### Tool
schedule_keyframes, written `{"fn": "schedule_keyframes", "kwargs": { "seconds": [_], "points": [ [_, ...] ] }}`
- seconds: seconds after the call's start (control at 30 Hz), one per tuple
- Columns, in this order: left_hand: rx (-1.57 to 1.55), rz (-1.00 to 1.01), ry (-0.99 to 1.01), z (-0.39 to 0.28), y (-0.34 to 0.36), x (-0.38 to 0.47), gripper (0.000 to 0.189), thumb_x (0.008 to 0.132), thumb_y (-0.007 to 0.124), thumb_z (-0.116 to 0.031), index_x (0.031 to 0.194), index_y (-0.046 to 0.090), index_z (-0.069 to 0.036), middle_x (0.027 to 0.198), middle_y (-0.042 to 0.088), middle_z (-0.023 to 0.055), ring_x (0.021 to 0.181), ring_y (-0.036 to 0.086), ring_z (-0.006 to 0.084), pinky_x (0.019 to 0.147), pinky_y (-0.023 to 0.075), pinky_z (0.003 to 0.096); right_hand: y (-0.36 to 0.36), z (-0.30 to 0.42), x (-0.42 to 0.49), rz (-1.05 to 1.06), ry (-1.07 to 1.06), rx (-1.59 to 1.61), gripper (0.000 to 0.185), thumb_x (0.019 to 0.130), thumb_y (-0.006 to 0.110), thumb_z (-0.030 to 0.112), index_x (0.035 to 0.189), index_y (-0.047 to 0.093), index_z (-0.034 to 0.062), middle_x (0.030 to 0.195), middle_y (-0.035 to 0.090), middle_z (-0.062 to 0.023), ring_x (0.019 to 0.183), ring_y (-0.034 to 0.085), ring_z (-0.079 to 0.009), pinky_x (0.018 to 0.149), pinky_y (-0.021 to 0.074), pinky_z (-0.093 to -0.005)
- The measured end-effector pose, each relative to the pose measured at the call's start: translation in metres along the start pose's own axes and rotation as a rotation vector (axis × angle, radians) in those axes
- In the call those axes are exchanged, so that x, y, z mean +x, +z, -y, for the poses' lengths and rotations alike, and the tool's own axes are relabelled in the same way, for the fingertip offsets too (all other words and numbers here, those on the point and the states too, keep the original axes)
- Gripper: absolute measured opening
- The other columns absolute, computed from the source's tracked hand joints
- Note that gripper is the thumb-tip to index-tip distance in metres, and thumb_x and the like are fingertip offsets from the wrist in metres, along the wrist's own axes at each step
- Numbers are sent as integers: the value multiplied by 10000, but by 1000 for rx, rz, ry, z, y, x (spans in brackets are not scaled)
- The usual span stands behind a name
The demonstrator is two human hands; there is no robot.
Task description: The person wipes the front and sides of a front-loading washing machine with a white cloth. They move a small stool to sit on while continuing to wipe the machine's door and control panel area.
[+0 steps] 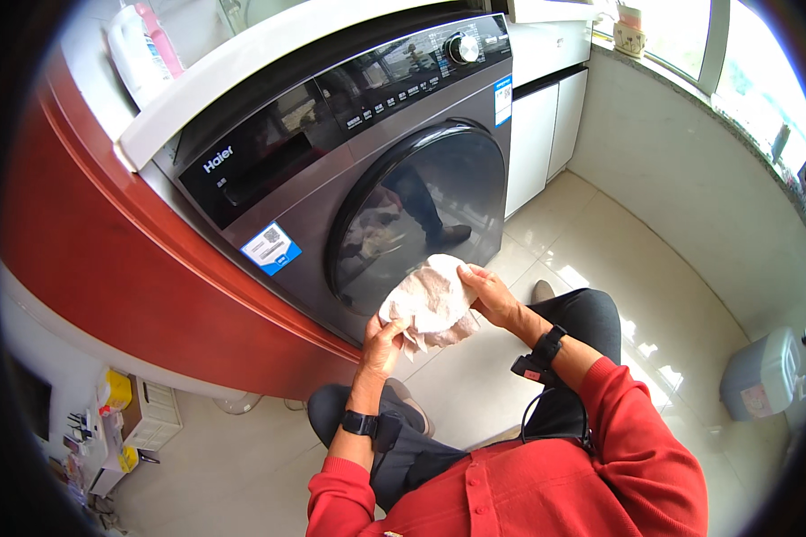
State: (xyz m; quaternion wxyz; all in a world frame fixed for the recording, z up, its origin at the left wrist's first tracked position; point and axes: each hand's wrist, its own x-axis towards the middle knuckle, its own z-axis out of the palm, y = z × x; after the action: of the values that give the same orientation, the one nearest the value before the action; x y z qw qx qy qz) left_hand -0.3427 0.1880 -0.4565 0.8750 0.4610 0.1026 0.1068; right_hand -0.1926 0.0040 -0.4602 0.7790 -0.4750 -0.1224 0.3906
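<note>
A pale, crumpled cloth [432, 295] hangs between my two hands, in front of the closed round door [430, 201] of a dark grey Haier washing machine [295, 194]. My left hand [381, 346] pinches the cloth's lower left edge between thumb and fingers. At its upper right edge, my right hand [489, 294] grips it the same way. The cloth's lower part droops in loose folds. Both wrists wear black straps with small devices.
A white countertop [242, 60] above the machine holds plastic bottles [134, 54]. A curved red panel [148, 248] stands at left. White cabinets [537, 134] adjoin the machine. A large plastic jug [760, 376] sits on the tiled floor at right.
</note>
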Motion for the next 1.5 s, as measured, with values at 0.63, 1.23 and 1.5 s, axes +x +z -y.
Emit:
{"fn": "schedule_keyframes", "kwargs": {
  "seconds": [0.63, 1.23, 1.5],
  "points": [
    [629, -157, 194, 30, -20, 13, 362, 850, 610, -41, 1207, 566, 0, 965, 628, 48, 808, 585, 106, 730, 504, 250, 29, -54, 0, 4, 128, -244, 418, 958, 602, 378, 1209, 607, 44, 1022, 669, -34, 866, 628, -107, 739, 516, -252],
    [406, -331, 83, 19, -20, 14, 365, 915, 675, -190, 1223, 548, -41, 1072, 616, 52, 881, 608, 131, 741, 491, 259, 18, 2, 34, -475, -419, -181, 301, 938, 579, 111, 1230, 577, 33, 1018, 665, -59, 884, 621, -135, 723, 520, -292],
    [450, -267, 13, 33, -19, 16, 343, 909, 680, -181, 1194, 556, -38, 1025, 624, 35, 857, 612, 106, 707, 481, 240, 59, 50, 112, -767, -1137, -482, 528, 864, 585, -37, 1373, 460, 27, 1469, 380, -217, 1320, 427, -371, 1078, 350, -358]
  ]
}}
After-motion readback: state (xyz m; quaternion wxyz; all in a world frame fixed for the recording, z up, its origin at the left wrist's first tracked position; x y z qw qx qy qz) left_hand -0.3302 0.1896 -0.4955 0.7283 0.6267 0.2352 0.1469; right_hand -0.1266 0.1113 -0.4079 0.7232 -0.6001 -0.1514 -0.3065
